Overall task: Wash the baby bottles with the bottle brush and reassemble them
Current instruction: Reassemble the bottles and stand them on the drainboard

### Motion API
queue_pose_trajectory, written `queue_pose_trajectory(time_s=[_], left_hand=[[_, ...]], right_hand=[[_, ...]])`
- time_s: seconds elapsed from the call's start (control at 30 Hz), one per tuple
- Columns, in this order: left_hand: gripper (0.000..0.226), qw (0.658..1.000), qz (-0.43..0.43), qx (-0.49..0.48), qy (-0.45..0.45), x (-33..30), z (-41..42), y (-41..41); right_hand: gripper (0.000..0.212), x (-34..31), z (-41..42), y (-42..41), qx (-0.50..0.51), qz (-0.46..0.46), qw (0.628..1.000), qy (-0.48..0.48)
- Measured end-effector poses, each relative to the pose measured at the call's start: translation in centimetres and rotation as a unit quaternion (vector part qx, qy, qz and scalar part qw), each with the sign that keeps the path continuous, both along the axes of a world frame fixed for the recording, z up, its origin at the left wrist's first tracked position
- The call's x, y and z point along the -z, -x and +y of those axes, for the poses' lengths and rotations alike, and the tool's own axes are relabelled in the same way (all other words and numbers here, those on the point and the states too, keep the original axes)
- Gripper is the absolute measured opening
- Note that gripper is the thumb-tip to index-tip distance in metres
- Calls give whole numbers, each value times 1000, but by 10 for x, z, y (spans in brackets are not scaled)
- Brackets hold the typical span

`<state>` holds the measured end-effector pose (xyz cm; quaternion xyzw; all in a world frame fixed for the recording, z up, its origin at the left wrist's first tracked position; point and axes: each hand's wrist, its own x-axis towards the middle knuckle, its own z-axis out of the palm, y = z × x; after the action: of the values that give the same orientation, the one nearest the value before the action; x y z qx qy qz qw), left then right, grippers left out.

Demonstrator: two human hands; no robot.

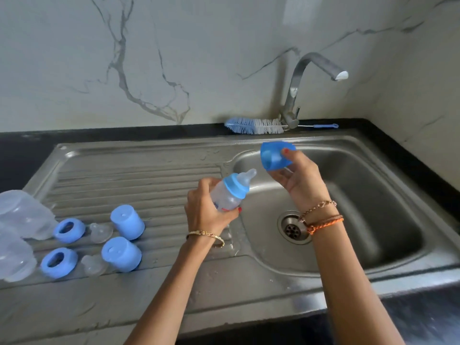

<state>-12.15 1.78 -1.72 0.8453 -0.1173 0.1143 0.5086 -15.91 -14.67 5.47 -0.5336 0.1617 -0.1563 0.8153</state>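
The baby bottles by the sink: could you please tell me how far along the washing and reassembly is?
One bottle, held by the left hand, already has its ring and teat on; the right hand holds its blue cap just off it. Still apart on the draining board: two bottle bodies, two rings, two teats and two caps. The brush lies behind the sink.

Brushed steel sink [373, 155], glossy marble wall [174, 58], translucent plastic bottle [225, 199].
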Motion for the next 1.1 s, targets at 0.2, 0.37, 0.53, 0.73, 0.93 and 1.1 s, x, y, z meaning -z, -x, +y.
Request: queue_pose_trajectory(time_s=[0.2, 0.37, 0.53, 0.73, 0.93, 1.1], left_hand=[[59, 999, -35, 9, -10, -10, 13, -5], [68, 994, -64, 83, -28, -20, 23, -11], [83, 986, -69, 150, -14, -28, 27, -14], [71, 968, 25, 154, 195, -27, 26, -11], [84, 972, 57, 174, 148, -22, 26, -9], [70, 983, 35, 157, 82, -27, 31, -14]], right_hand=[[42, -1, 11, 11, -56, -56, 993, 92], [41, 3, 8, 11, -103, -26, 970, 218], [43, 7, 9, 9, -149, -23, 955, 255], [51, 2, 7, 9, -175, -40, 943, 279], [47, -6, 6, 10, -174, -54, 922, 342], [44, -4, 12, 9, -166, -57, 935, 307]])
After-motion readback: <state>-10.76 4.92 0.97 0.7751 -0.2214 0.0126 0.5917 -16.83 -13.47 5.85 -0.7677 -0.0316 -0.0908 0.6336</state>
